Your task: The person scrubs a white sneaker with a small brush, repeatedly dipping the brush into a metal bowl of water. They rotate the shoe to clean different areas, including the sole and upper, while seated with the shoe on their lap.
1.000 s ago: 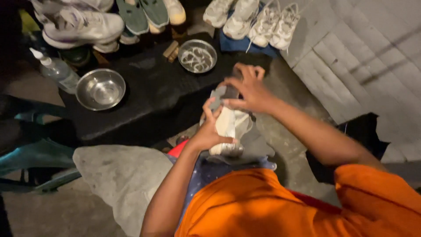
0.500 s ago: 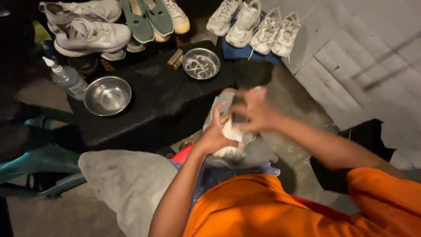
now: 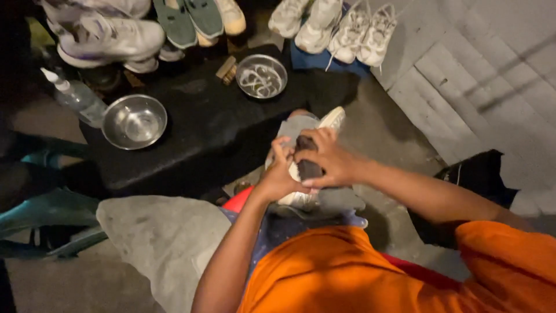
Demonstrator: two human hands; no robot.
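black low table | two steel bowls | brush

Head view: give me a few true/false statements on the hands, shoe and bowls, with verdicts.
1. Both hands hold one shoe. True: the left hand and right hand are both on it.
2. The right hand presses a dark object against the shoe. True.
3. The big steel bowl sits on the floor. False: it sits on the black table.
4. The small bowl lies nearer the person than the big one. False: it is farther off, by the row of shoes.
5. The spray bottle is in the left hand. False: it lies at the table's left edge, untouched.
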